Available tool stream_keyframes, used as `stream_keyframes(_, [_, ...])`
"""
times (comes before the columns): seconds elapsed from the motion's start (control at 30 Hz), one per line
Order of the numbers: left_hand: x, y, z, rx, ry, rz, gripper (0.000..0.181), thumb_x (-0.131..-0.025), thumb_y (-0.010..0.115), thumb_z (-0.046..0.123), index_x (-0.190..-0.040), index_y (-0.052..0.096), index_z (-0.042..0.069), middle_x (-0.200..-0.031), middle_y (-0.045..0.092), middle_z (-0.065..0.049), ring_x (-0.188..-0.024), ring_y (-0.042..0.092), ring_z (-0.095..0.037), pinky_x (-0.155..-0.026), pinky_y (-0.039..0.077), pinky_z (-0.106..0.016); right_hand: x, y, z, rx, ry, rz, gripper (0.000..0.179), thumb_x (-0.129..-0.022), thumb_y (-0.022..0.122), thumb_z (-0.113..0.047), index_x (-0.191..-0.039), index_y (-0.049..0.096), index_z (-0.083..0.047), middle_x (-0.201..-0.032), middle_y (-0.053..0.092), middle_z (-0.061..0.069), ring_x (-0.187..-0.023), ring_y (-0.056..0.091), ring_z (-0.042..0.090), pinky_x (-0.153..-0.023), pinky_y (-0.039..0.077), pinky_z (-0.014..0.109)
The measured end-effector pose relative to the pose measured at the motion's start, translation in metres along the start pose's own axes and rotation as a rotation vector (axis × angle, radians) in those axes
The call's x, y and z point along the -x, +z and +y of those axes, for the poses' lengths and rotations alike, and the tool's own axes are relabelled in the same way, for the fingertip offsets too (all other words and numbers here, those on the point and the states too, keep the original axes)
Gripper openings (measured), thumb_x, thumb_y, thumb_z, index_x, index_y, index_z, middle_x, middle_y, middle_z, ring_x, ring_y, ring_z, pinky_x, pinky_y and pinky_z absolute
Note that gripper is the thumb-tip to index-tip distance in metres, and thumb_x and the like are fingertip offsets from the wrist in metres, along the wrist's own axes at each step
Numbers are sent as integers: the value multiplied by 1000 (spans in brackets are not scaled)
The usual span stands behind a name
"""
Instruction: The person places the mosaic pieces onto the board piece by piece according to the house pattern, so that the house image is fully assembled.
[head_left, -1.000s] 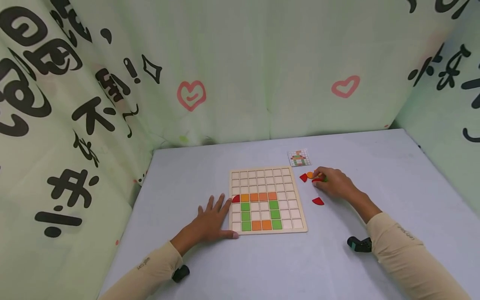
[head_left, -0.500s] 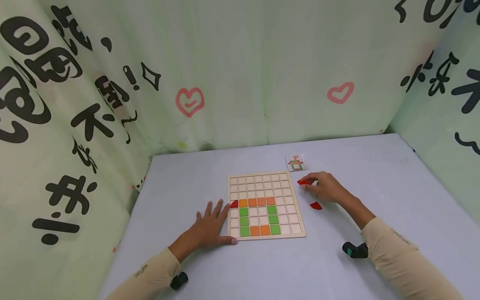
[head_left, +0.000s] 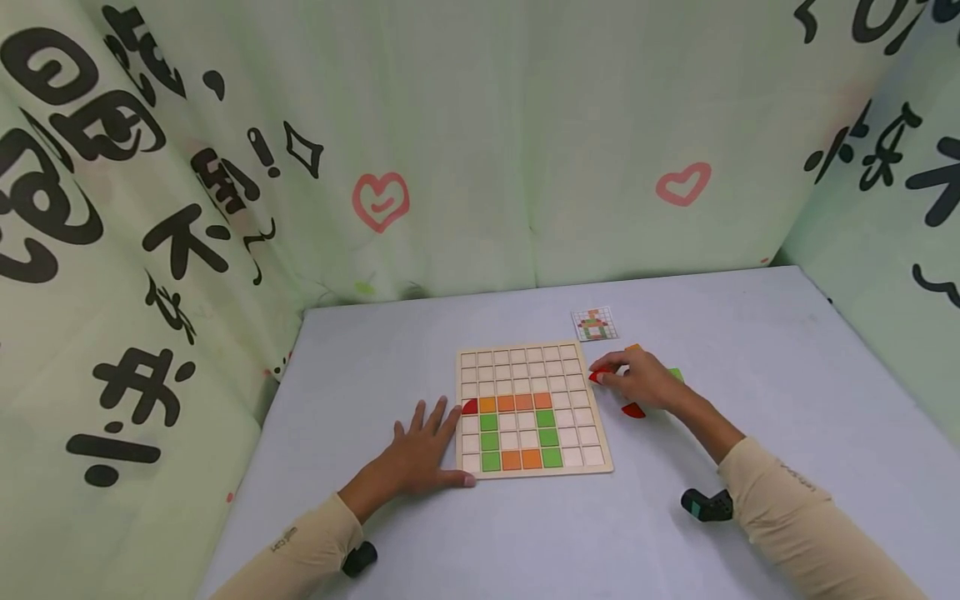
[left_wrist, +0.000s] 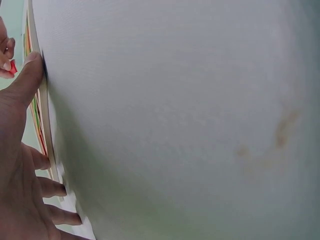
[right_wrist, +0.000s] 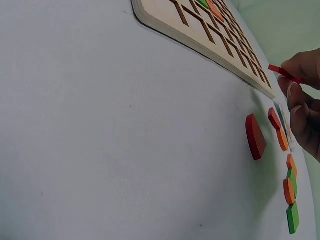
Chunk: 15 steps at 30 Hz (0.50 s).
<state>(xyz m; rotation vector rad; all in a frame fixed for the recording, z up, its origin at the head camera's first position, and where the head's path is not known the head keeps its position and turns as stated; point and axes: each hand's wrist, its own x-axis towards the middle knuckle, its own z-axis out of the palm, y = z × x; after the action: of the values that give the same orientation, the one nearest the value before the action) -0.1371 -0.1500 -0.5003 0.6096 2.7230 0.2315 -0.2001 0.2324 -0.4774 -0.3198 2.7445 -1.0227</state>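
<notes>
Table [head_left: 375, 350], covered in white cloth. Gridded board of pale wood [head_left: 513, 373]: on the table. Left hand [head_left: 422, 454]: fingers spread, grasping nothing, touching the board's left edge. Right hand [head_left: 641, 379]: thumb and fingers pinching a flat red piece [head_left: 597, 377] just beside the board's right edge. Card [head_left: 596, 323], printed with a grid pattern: near the board's far right corner. Loose red fan-shaped piece [right_wrist: 256, 137]: on the table, right of the board. Green squares [head_left: 489, 439], orange squares [head_left: 523, 402]: in the board's cells.
</notes>
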Motion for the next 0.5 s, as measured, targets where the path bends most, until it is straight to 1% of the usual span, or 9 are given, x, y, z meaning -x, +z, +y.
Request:
stream_keyframes(0.1, [-1,0,1,-5,5,6,112,-78,64,78,-161,23,16,-167,19,-17,-150,17,-53,-104,28,-78,1,2,-1,-27,8,-2,26,-95,68,-15,-118,72,-4,-95,65,8,-70,55,18,-60,47,30])
stream_keyframes(0.23, [-2,-1,1,-3,9,7,112,-78,64,78,-161,23,15,-167,19,-17,-150,17,-53,-103,29,-78,1,8,-4,-71,19,-9,30,-93,72,-18,-118,72,-3,-94,63,8,-60,55,17,-55,46,28])
stream_keyframes(0.37, [-2,-1,0,-4,1,-4,112,-78,64,77,-161,23,15,-167,18,-17,-150,16,-53,-104,28,-78,1,18,-10,-111,31,-18,30,-91,74,-18,-118,73,-4,-91,62,7,-60,55,16,-54,45,26])
stream_keyframes(0.5, [-3,-2,1,0,-6,-21,112,-77,65,76,-161,22,15,-168,18,-17,-150,16,-53,-105,28,-78,2,29,-15,-177,59,-48,31,-91,75,-17,-119,72,-3,-88,61,6,-59,56,16,-55,48,25])
